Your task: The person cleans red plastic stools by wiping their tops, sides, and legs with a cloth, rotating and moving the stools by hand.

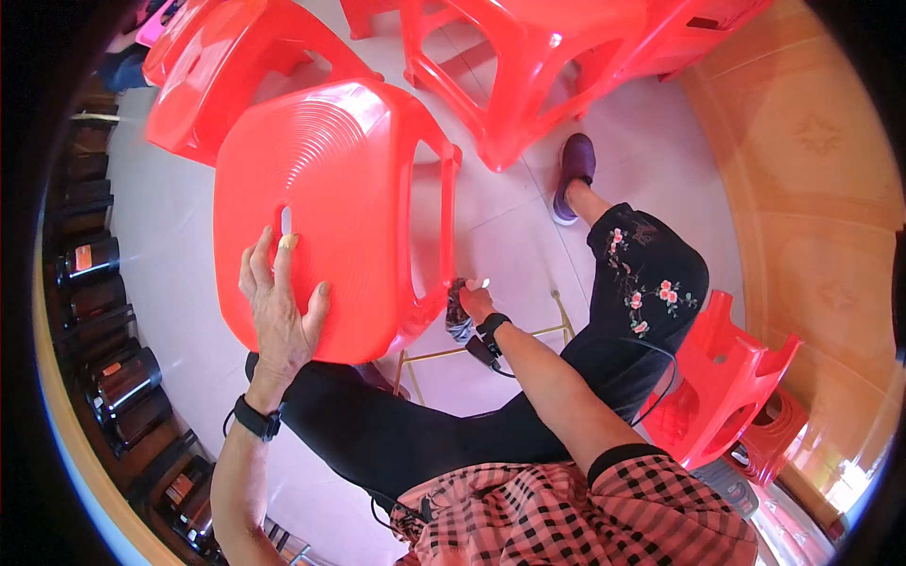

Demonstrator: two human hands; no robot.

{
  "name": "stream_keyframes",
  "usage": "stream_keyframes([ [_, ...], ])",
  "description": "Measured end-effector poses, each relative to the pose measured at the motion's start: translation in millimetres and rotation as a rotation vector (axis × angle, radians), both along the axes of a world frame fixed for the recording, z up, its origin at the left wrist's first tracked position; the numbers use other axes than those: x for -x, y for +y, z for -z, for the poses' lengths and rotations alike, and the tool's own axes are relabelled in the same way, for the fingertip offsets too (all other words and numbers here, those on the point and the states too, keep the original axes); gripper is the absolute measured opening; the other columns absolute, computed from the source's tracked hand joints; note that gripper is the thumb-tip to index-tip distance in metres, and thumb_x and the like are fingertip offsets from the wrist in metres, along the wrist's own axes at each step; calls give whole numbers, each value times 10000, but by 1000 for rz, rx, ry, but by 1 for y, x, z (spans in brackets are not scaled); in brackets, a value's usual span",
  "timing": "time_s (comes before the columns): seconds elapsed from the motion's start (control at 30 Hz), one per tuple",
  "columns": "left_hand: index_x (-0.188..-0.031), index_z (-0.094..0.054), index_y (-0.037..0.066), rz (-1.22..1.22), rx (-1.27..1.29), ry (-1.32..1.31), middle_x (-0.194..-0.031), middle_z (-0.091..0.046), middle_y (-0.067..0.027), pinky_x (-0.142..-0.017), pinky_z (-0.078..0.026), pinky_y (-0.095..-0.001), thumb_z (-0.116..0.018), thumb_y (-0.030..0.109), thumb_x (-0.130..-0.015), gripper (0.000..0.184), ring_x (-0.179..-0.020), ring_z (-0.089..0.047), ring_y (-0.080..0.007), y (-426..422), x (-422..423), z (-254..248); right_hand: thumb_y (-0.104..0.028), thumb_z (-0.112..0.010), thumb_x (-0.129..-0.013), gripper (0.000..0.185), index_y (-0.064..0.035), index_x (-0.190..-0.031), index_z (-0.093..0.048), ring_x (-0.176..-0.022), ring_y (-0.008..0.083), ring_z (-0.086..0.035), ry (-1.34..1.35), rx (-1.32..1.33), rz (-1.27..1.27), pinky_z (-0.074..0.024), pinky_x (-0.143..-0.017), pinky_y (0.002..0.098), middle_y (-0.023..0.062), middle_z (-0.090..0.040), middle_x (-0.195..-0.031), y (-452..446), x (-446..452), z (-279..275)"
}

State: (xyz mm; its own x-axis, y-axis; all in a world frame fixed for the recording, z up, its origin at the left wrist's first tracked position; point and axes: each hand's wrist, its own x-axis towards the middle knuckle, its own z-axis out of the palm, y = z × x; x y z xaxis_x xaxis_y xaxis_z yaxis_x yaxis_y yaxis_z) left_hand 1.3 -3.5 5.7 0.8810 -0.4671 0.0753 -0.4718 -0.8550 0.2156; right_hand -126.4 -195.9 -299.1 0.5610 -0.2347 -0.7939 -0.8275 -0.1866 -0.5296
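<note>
1. The work in hand appears to centre on the large red stool (354, 236), held in front of the person between the spread knees; its seat faces up towards the head camera, tilted, with its legs showing on the right side.
2. My judgement is that work on this stool is under way rather than finished, since both hands are engaged at it; the seat looks whole and smooth, but how much of it has been gone over, and how much is left, I cannot tell.
3. More red stools stand near the far side (538, 24) and beside the far left edge of the seat (212, 71); others are at the person's right (713, 377); nothing shows whether any of these has been dealt with.
4. The left hand (280, 316) is open, palm down on the seat, fingers spread and pointing to the slot (286, 219); a yellowish cover (288, 242) sits on one fingertip; the forearm comes up from below, nearly straight.
5. The right hand (478, 302) is closed around a dark crumpled cloth (460, 316), or something like it, beside the stool's leg; its forearm slants inward from the lower right, wrist strap (493, 324) just behind the hand.
</note>
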Motion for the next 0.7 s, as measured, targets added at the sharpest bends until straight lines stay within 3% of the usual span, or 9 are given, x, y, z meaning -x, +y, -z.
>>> stream_keyframes([
  [0.1, -1281, -416, 79, 4, 33, -28, -1379, -297, -181, -1038, -240, -483, -638, 234, -753, 593, -1272, -242, -379, -1, -5, 1, -287, -535, -819, 434, 97, -1018, -563, -942, 337, -618, 27, -58, 120, -494, -782, 398, 249, -621, -976, -5, -9, 6],
  [0.17, -1279, -420, 83, 11, 56, -53, -1373, -304, -180, -1036, -246, -482, -642, 237, -753, 592, -1266, -251, -377, -1, -9, 4, -213, -576, -789, 330, 74, -951, -595, -746, 272, -652, 17, -370, 265, -514, -620, 387, 180, -652, -852, -12, -14, 18],
  [0.2, -1279, -421, 82, 8, 58, -55, -1367, -311, -178, -1035, -249, -482, -646, 248, -755, 594, -1260, -260, -376, -1, -11, 5, -183, -610, -785, 325, 116, -908, -578, -695, 234, -642, 51, -465, 326, -521, -578, 371, 159, -642, -820, -20, -25, -31],
  [0.3, -1280, -423, 79, 10, 67, -80, -1357, -321, -175, -1034, -252, -482, -652, 266, -758, 600, -1250, -273, -375, 0, -15, 9, -157, -574, -803, 247, 73, -891, -589, -677, 237, -640, 118, -660, 197, -534, -584, 387, 149, -640, -795, -39, -39, -87],
  [0.33, -1281, -423, 77, 9, 64, -91, -1354, -323, -175, -1034, -252, -484, -653, 274, -760, 603, -1246, -277, -376, -1, -16, 11, -108, -543, -810, 172, 35, -897, -581, -682, 232, -637, 86, -951, 180, -545, -600, 386, 133, -633, -792, -43, -41, -96],
  [0.43, -1284, -424, 75, 20, 54, -110, -1347, -328, -175, -1034, -251, -488, -644, 277, -769, 595, -1246, -277, -375, -2, -16, 11, -83, -539, -803, 163, 15, -930, -566, -701, 215, -634, -49, -1024, 143, -543, -611, 375, 115, -627, -829, -50, -45, -161],
  [0.57, -1289, -420, 76, 18, 62, -134, -1337, -334, -180, -1031, -253, -493, -642, 286, -772, 601, -1246, -278, -379, -2, -14, 12, -56, -522, -801, 291, 6, -1085, -538, -852, 168, -620, -343, -1095, -36, -503, -813, 307, 73, -626, -966, -52, -52, -204],
  [0.63, -1305, -399, 79, 29, 38, -137, -1329, -339, -184, -1034, -248, -492, -627, 287, -788, 602, -1239, -291, -368, -1, -13, 12, -108, -563, -814, 210, -43, -1013, -559, -813, 127, -620, -397, -1155, -65, -510, -795, 283, 51, -634, -926, -53, -54, -233],
  [0.7, -1312, -385, 71, 52, 92, -110, -1325, -342, -187, -1032, -252, -484, -616, 286, -804, 598, -1234, -296, -365, 3, -16, 10, -134, -561, -836, 226, -48, -1045, -551, -841, 146, -624, -346, -1274, 152, -513, -796, 298, 62, -636, -949, -56, -51, -256],
])
